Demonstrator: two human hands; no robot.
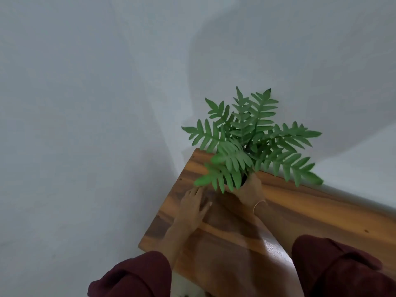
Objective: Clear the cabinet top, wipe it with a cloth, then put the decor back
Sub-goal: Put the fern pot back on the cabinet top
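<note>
The right hand (249,187) grips the potted fern (246,138) near the cabinet top (321,211)'s far left corner; the left hand (194,205) rests open alongside. A one-handed lift could tip it.

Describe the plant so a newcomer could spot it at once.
Find the wooden cabinet top against the pale wall. At its far left corner sits the plant, right hand at its base. It is the only green thing, with long toothed fronds.
</note>
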